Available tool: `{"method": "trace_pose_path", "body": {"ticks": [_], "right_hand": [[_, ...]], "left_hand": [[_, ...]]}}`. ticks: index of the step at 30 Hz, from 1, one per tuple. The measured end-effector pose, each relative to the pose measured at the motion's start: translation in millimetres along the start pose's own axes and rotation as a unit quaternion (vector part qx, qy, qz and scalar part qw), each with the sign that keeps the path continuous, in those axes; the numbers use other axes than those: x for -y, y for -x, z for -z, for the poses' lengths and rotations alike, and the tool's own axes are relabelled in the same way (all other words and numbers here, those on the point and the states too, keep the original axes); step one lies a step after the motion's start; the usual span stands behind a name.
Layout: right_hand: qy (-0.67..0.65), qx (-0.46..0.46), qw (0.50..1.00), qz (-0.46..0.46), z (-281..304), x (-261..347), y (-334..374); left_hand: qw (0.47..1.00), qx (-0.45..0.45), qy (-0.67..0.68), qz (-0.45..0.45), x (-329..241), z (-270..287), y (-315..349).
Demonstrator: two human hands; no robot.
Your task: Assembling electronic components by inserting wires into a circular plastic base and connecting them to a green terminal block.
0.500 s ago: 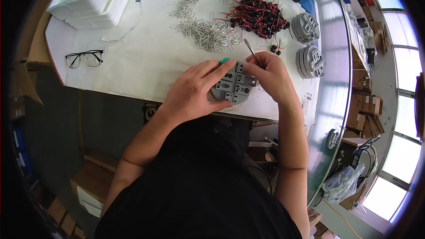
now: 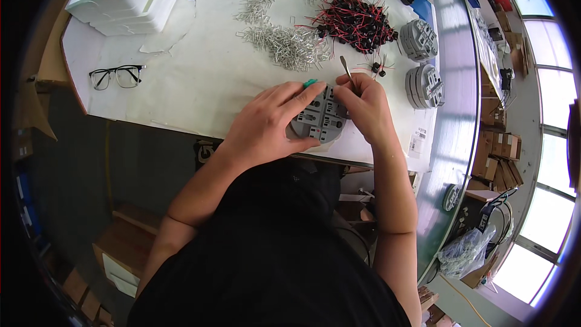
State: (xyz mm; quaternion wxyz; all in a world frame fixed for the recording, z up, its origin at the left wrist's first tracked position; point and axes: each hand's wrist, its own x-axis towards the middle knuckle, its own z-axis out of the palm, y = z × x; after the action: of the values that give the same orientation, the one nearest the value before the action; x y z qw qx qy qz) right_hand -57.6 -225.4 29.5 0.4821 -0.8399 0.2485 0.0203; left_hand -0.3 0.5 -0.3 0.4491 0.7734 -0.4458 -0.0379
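On the table's near edge lies a round grey plastic disc (image 2: 319, 122) with moulded slots and a cross-shaped channel. My left hand (image 2: 269, 118) is closed around its left side, thumb along the lower rim and fingers over the top. A small green piece (image 2: 310, 83) shows beside the left fingertips. My right hand (image 2: 367, 106) pinches a thin metal tool (image 2: 346, 68), whose flattened end points up and away. The right fingertips are at the disc's right side and hide part of it; the tool's lower end is hidden.
Beyond the disc lie a heap of bent metal clips (image 2: 284, 45) and a pile of black parts with red wires (image 2: 357, 21). Stacked grey discs (image 2: 423, 86) stand at the right. Eyeglasses (image 2: 117, 77) and white foam boxes (image 2: 124, 0) are at the left.
My right hand has shifted slightly inward over the disc's right side, and the tool's upper end has moved a little right. My left hand keeps its hold.
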Motion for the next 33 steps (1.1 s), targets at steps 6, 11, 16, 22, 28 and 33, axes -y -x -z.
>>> {"method": "trace_pose_path", "body": {"ticks": [6,11,16,22,28,33], "right_hand": [[0.024,-0.004,0.999,0.026,-0.6,-0.5,2.9],[0.069,0.009,0.996,0.062,3.5,-0.6,-1.2],[-0.001,0.047,0.999,-0.002,13.7,5.2,-2.2],[-0.024,0.051,0.998,0.017,15.3,-4.0,-6.6],[0.083,0.023,0.994,0.070,5.8,-9.7,-3.0],[-0.052,0.018,0.998,0.004,8.7,-9.0,-7.7]], "left_hand": [[1.000,0.006,0.005,0.006,-2.2,0.8,-0.8],[1.000,0.004,0.005,0.006,-0.3,-0.1,-0.5],[1.000,0.010,0.007,0.010,-1.7,1.4,-2.0],[1.000,0.014,0.002,-0.001,-2.0,4.3,-4.0],[0.999,0.032,0.012,0.004,-4.3,4.1,-8.3],[0.998,0.045,0.028,0.015,-1.5,3.7,-9.6]]}}
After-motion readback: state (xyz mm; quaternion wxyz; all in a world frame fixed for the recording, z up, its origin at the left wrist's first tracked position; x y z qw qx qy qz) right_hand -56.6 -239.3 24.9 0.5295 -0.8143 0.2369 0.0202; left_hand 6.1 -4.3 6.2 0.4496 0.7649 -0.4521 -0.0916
